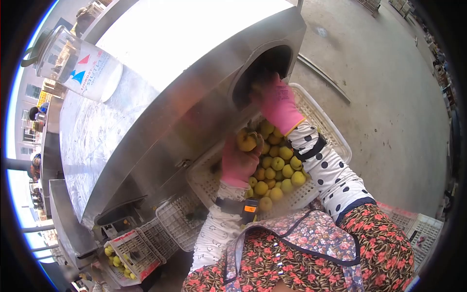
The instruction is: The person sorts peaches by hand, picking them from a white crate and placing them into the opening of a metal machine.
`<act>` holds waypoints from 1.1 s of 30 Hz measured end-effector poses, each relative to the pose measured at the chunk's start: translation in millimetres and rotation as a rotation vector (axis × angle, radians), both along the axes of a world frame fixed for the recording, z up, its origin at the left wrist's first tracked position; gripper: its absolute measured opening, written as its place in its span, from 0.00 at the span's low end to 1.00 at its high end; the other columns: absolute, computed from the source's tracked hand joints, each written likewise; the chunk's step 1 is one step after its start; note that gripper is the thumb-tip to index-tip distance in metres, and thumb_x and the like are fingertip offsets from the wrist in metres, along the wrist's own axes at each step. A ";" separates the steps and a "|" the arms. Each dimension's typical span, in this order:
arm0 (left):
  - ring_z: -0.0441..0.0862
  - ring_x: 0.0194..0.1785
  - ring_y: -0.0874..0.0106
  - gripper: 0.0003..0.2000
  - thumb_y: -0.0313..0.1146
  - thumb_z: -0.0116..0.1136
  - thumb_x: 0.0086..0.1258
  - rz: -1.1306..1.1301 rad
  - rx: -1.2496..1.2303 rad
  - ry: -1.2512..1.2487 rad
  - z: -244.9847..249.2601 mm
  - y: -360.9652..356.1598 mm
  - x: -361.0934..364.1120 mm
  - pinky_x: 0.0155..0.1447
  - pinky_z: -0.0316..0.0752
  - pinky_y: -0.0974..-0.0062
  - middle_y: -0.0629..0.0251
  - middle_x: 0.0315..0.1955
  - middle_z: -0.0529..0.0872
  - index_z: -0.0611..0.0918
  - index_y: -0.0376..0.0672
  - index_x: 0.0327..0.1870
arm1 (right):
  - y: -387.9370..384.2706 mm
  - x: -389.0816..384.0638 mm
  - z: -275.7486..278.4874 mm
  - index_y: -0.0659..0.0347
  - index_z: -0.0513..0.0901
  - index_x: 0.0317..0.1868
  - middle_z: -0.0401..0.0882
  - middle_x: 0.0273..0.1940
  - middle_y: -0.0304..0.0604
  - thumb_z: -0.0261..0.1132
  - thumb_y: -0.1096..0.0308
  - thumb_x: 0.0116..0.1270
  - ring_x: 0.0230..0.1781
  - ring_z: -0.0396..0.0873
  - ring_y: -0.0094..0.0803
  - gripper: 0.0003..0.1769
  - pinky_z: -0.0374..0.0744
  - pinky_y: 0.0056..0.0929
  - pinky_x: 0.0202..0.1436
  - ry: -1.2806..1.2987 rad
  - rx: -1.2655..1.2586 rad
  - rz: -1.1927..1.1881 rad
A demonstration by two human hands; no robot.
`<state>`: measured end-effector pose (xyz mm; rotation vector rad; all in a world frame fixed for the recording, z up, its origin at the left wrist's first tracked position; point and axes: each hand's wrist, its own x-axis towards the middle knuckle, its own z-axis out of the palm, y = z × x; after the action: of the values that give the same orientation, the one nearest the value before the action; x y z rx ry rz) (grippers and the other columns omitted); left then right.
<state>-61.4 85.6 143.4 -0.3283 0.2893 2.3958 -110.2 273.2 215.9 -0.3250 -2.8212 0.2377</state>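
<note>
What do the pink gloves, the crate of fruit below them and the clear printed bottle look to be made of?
Pink gloves: probably knitted fabric, matte with a yellow cuff edge; any coating is unclear.
Crate: likely moulded plastic, white and smooth-rimmed, with regular lattice walls.
Bottle: see-through and shiny, so plastic or glass.

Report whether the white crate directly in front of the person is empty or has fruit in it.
Not empty: many round yellow-green fruits lie inside the white crate. The right arm hides part of it.

a round, orange-yellow fruit [246,141] rests in the left hand [238,161]. yellow-green fruits [278,163] lie heaped loosely in a white crate [322,118]
</note>
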 end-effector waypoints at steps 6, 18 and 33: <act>0.79 0.63 0.59 0.22 0.48 0.46 0.83 0.084 -0.235 0.391 22.5 6.6 3.0 0.70 0.74 0.53 0.59 0.60 0.80 0.73 0.42 0.66 | -12.1 13.9 43.5 0.56 0.81 0.61 0.77 0.60 0.55 0.73 0.51 0.57 0.59 0.78 0.54 0.33 0.79 0.48 0.62 0.456 -0.623 0.216; 0.77 0.65 0.57 0.35 0.55 0.58 0.71 -0.520 -1.288 0.608 -88.7 -52.8 22.0 0.71 0.70 0.61 0.48 0.63 0.78 0.68 0.42 0.73 | -9.3 -12.3 9.0 0.57 0.80 0.58 0.82 0.50 0.55 0.72 0.44 0.59 0.52 0.82 0.54 0.33 0.82 0.50 0.53 0.067 -0.128 -0.098; 0.69 0.75 0.59 0.55 0.70 0.67 0.49 -1.750 -1.467 1.032 -135.7 -35.4 43.6 0.76 0.66 0.64 0.51 0.70 0.74 0.66 0.46 0.77 | -8.9 122.1 -176.9 0.58 0.84 0.55 0.82 0.50 0.47 0.74 0.61 0.57 0.51 0.83 0.44 0.25 0.77 0.44 0.52 -0.946 0.211 0.850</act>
<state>-17.7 50.2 7.7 0.4701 1.7738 0.1078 12.0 264.3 39.0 1.1223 -3.6605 -0.0907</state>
